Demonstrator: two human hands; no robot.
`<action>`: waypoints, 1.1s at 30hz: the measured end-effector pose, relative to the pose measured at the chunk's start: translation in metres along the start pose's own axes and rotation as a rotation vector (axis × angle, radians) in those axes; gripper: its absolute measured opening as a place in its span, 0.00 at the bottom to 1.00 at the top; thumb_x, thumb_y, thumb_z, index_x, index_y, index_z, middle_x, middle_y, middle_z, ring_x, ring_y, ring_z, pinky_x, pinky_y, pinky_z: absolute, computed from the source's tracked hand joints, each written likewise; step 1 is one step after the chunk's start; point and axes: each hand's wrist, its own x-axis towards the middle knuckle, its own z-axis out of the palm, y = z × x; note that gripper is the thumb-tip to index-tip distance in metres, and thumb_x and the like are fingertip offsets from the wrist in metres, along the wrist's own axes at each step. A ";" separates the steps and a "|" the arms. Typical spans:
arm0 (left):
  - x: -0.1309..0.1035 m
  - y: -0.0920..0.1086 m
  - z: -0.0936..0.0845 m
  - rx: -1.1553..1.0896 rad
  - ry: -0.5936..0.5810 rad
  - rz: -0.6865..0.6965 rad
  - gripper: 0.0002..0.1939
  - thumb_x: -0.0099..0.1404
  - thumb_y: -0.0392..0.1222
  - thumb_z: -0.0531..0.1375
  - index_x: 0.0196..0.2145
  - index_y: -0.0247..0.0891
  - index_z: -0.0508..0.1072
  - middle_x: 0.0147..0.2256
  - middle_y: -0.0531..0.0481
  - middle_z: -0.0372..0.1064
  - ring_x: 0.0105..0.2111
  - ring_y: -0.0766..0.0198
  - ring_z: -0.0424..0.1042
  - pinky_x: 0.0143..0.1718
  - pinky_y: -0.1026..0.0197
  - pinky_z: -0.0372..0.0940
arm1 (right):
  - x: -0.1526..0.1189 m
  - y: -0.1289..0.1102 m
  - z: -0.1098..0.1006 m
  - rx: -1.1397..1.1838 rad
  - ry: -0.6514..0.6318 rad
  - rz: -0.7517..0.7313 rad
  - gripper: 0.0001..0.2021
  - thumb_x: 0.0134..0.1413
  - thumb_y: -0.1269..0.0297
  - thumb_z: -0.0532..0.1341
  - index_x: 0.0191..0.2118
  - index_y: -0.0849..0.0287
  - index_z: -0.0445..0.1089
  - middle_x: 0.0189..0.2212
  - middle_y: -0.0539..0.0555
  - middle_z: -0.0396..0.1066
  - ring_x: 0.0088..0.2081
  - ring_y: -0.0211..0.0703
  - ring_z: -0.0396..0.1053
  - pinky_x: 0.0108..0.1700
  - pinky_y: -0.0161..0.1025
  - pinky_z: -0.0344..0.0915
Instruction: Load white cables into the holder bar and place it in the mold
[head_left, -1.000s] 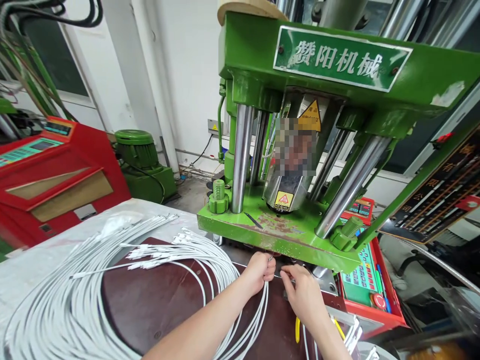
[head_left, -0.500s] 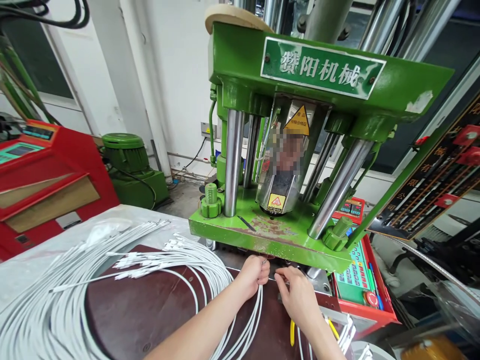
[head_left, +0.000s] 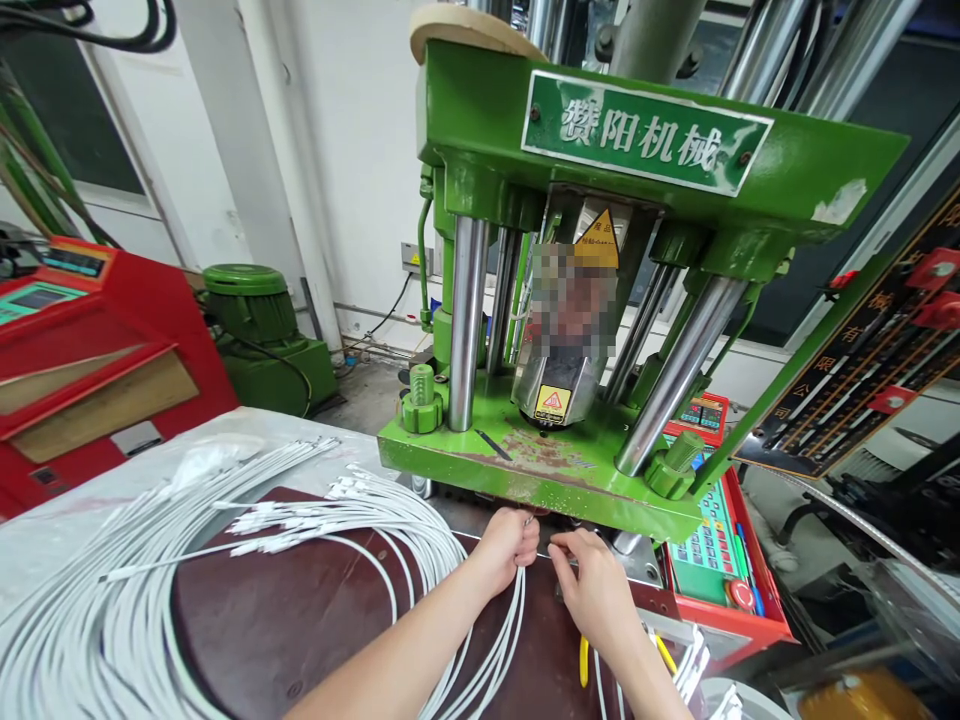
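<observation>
White cables hang from my left grip, closed around them at the green press, whose lower plate blocks the way just beyond. My right grip is beside it, fingers bent; I can't tell whether it holds anything. Yellow handles sit below it, a red control box to its right. Left of my left grip, bare brown board shows between bundled leads.

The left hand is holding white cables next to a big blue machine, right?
Nearly! The head view shows that the machine is green, not blue. The left hand is holding white cables next to it.
</observation>
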 end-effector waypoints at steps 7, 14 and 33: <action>0.001 0.000 0.000 0.008 -0.005 0.010 0.15 0.67 0.47 0.54 0.28 0.34 0.66 0.18 0.62 0.54 0.13 0.77 0.48 0.12 0.71 0.47 | 0.000 0.000 0.001 -0.001 0.006 0.012 0.11 0.62 0.67 0.53 0.40 0.59 0.73 0.36 0.55 0.72 0.41 0.48 0.68 0.43 0.38 0.61; 0.001 -0.001 -0.001 0.011 -0.003 0.009 0.15 0.67 0.48 0.54 0.28 0.34 0.66 0.18 0.62 0.53 0.13 0.77 0.46 0.12 0.71 0.46 | 0.001 0.000 0.001 0.000 0.008 0.022 0.11 0.62 0.67 0.53 0.39 0.58 0.73 0.35 0.54 0.71 0.41 0.48 0.67 0.43 0.38 0.60; -0.020 0.014 0.008 0.094 0.055 -0.062 0.13 0.68 0.46 0.54 0.31 0.33 0.67 0.20 0.61 0.58 0.14 0.77 0.51 0.12 0.71 0.50 | -0.001 -0.012 -0.011 -0.054 0.033 -0.007 0.11 0.61 0.68 0.53 0.39 0.60 0.74 0.36 0.57 0.73 0.42 0.47 0.69 0.45 0.39 0.64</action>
